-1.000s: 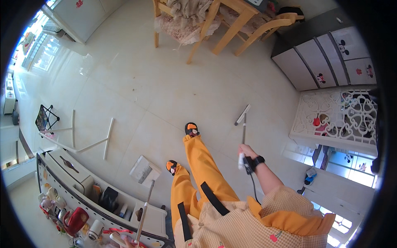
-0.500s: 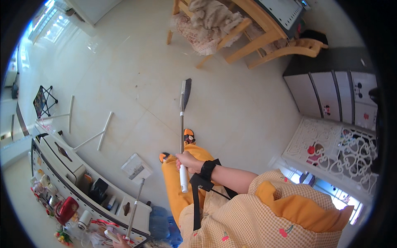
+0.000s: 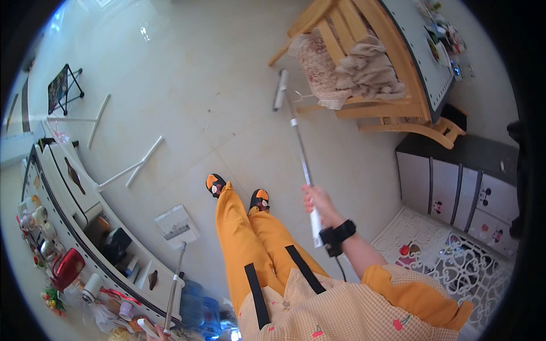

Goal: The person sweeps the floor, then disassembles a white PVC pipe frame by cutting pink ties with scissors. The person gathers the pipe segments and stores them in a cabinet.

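Note:
My right hand [image 3: 322,206] is closed round the white grip of a long-handled broom [image 3: 301,149]. Its metal pole reaches away to a narrow head with grey bristles [image 3: 280,91] on the floor, beside the wooden chair's legs. At the lower left edge my left hand [image 3: 161,336], partly cut off by the frame, is closed round the handle of a long-handled dustpan [image 3: 176,224]. The pan is white and grey and rests on the floor left of my feet.
A wooden chair [image 3: 335,28] with a cushion and a crumpled cloth stands by a table [image 3: 418,51]. Drawers [image 3: 443,184] and a white scrollwork rack [image 3: 409,230] are at right. White cabinet [image 3: 122,244], water jugs [image 3: 193,301], white-legged rack [image 3: 136,165] and folding stool [image 3: 65,90] lie left.
My right hand has moved right and away with the broom, and its head has swung toward the chair legs. My feet have shifted. The dustpan stays by my left side.

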Available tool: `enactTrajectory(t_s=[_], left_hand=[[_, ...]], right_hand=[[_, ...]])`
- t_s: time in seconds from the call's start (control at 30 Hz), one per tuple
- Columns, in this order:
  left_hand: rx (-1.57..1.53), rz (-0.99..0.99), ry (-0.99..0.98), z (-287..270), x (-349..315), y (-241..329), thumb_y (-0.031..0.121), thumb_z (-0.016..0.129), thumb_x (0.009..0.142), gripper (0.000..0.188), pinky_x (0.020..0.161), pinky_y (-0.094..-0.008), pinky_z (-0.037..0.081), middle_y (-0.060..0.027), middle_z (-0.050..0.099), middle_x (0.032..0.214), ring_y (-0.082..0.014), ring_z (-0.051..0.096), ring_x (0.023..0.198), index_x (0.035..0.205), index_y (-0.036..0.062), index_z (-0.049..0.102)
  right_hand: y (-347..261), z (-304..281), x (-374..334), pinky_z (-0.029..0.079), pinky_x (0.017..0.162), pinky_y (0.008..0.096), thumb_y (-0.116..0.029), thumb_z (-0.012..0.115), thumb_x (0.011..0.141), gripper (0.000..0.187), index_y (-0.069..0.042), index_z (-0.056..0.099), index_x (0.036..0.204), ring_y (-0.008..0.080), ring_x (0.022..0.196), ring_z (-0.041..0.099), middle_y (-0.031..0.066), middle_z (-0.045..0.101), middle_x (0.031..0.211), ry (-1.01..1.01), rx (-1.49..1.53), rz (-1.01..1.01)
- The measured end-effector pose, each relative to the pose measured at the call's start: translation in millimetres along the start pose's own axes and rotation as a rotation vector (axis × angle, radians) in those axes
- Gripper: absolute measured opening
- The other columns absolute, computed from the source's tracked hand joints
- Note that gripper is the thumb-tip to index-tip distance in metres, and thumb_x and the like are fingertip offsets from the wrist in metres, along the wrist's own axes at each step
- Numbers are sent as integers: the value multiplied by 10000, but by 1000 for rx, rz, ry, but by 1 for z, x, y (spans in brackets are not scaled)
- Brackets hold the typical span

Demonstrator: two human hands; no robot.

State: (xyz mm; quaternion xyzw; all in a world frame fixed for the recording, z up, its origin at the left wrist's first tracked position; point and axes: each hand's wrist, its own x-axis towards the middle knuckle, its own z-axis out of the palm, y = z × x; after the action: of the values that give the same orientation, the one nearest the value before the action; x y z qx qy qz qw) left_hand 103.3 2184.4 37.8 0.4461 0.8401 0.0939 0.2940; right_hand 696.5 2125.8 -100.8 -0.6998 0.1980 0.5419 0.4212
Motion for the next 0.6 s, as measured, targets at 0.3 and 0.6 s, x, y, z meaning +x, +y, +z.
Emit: enactTrajectory(t_s=[0.3, 0.6], left_hand=[[339, -69, -36, -20, 13, 32, 228, 642, 835, 398, 446, -326, 469, -156, 631, 681, -201, 607, 550, 1122, -38, 568], [361, -39, -106, -23, 41, 49, 199, 617, 849, 383, 464, -312, 474, -151, 643, 706, -190, 579, 496, 1144, -37, 553]], right_hand=[[-129, -40, 253, 408, 398, 316, -185, 462, 830, 259, -63, 485, 603, 170, 403, 481, 45, 476, 499, 125, -398, 62], [-10, 20, 111, 464, 464, 336, -114, 457, 747, 238, 3, 560, 567, 208, 454, 564, 119, 568, 518, -91, -1047, -52]])
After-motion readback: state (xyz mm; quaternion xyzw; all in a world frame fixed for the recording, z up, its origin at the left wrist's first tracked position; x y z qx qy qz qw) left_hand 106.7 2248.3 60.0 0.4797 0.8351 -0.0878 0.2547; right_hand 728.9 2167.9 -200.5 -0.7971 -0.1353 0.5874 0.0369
